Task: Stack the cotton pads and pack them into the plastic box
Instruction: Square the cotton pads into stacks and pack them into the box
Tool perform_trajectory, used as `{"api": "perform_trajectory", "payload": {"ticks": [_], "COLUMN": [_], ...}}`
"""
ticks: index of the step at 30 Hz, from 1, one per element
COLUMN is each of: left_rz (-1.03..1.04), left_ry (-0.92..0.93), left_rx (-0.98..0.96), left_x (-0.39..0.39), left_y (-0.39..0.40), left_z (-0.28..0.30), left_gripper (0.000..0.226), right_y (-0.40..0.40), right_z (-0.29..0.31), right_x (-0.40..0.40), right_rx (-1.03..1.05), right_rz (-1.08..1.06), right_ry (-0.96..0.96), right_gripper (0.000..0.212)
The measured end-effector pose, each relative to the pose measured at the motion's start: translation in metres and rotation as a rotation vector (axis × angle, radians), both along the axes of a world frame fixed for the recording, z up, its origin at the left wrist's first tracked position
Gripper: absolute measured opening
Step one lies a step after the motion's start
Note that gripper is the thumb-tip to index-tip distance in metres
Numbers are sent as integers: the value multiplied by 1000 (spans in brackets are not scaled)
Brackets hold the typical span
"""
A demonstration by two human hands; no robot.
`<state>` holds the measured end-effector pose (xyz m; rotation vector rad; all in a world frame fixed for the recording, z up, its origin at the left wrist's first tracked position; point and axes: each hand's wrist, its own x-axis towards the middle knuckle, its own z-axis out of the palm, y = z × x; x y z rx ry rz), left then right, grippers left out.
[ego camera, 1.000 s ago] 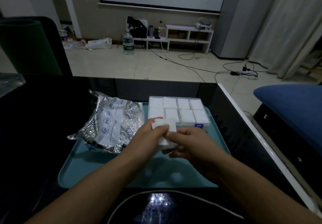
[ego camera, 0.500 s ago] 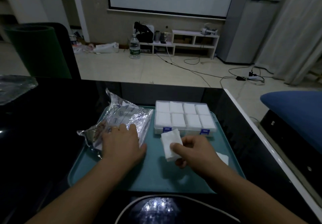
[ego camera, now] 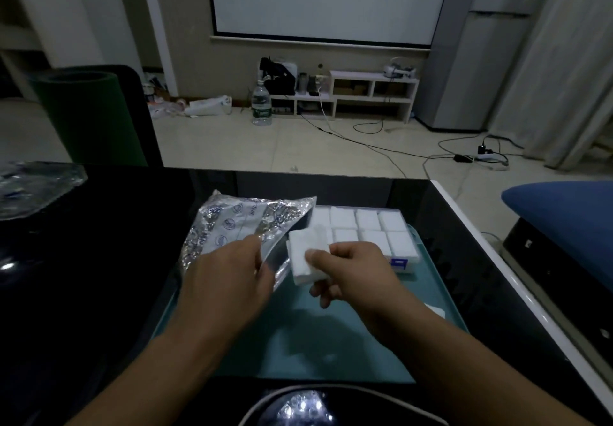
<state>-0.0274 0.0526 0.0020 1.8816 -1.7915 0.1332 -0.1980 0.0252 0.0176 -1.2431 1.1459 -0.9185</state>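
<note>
Plastic box compartments hold cotton pads.

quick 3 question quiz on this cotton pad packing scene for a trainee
1. True or false: the right hand pinches a small stack of white square cotton pads.
2. What does the left hand hold?
3. The clear plastic compartment box sits on: A) black table B) teal tray C) floor

Key:
1. True
2. The crinkled silver foil bag, lifted by its open edge
3. B, the teal tray
</note>
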Motion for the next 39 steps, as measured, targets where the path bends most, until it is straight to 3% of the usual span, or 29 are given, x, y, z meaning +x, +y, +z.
{"api": "perform_trajectory", "payload": {"ticks": [6, 10, 13, 16, 21, 27, 31, 33, 36, 39], "left_rz": [-60, -90, -138, -223, -235, -166, -225, -259, -369, -416], "left_ry": [205, 46, 220, 439, 359, 303, 186, 86, -71, -112], "left_rx": [-121, -137, -101, -111, -37, 78, 99, 97, -22, -68], "left_x": [3, 6, 11, 10, 5, 7, 4, 6, 6, -1], "left_y": [-1, -5, -7, -6, -3, -9, -12, -14, -14, -14], "left_z": [4, 1, 1, 6, 1, -4, -11, -14, -15, -13], "left_gripper": [27, 20, 28, 24, 41, 20, 22, 22, 17, 17], "right_y": [-11, -9, -19, -33, -43, -46, -42, -41, -38, -38], "right_z": [-4, 8, 12, 14, 3, -14, -17, -18, -18, -16], "right_x": [32, 40, 49, 57, 72, 69, 66, 61, 51, 45], "right_rx": [-226, -511, -294, 41, 238, 261, 265, 205, 143, 160], "right_rz": [-71, -45, 29, -26, -60, -269, -87, 14, 159, 186], "right_ry": [505, 720, 455, 112, 43, -238, -181, -35, 120, 157], "right_gripper": [20, 15, 22, 7, 18, 21, 26, 22, 14, 16]}}
